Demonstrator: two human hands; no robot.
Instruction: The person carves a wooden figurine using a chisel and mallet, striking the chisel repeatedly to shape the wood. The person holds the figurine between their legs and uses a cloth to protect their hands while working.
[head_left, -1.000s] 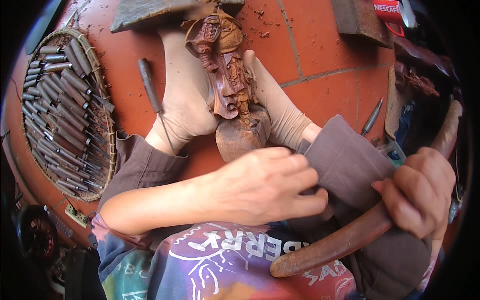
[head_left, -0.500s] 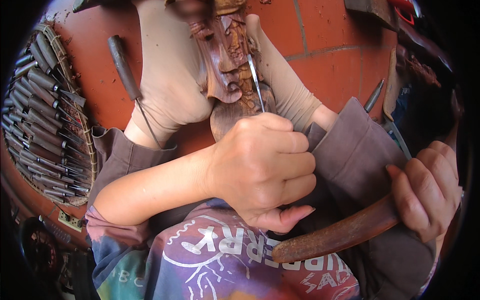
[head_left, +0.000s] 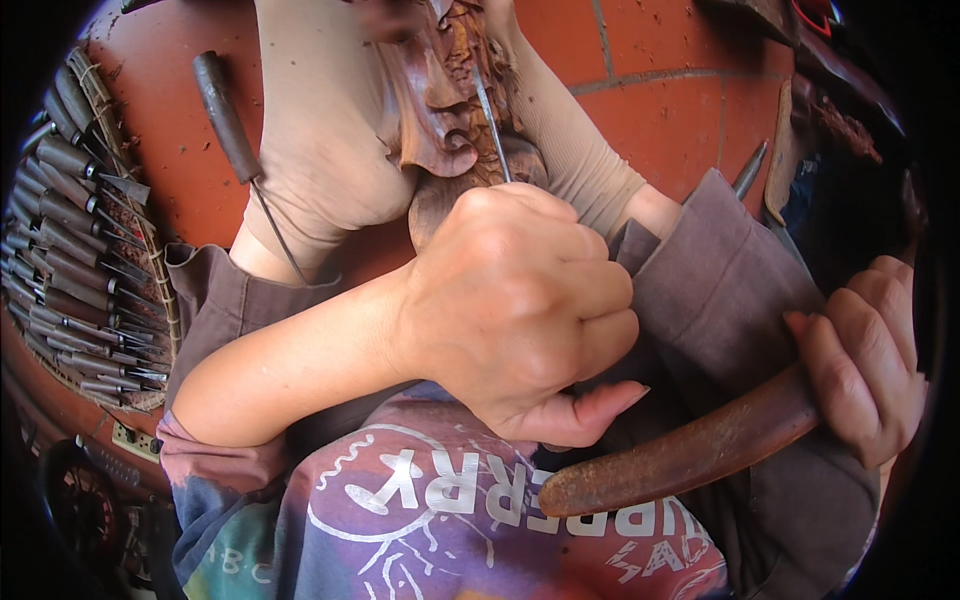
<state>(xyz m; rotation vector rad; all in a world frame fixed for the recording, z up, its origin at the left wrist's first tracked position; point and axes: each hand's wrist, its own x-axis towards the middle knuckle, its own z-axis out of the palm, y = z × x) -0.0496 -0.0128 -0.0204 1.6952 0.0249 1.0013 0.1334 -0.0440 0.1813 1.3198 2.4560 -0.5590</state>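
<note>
A reddish-brown wood carving (head_left: 432, 110) with curling relief stands between my two stockinged feet, its top cut off by the upper edge. My left hand (head_left: 525, 310) is closed in a fist around a carving chisel (head_left: 492, 122). The chisel's thin metal shank points away from me, its end against the carving; its handle is hidden in my fist. My right hand (head_left: 868, 365), at the right, grips a curved wooden mallet (head_left: 690, 452). The mallet's rounded free end lies near my left thumb, over my shirt.
At the left a woven basket (head_left: 150, 235) holds many dark-handled carving tools (head_left: 75, 215). Another chisel (head_left: 228, 125) leans against my left foot. A pointed tool (head_left: 750, 170) lies beyond my right trouser cuff. Wood chips dot the red tiled floor (head_left: 660, 40). A power socket (head_left: 135, 440) sits lower left.
The whole view has shifted slightly, so the carving, feet and basket sit higher and further left. The mallet's free end is a little higher; both hands keep their grips.
</note>
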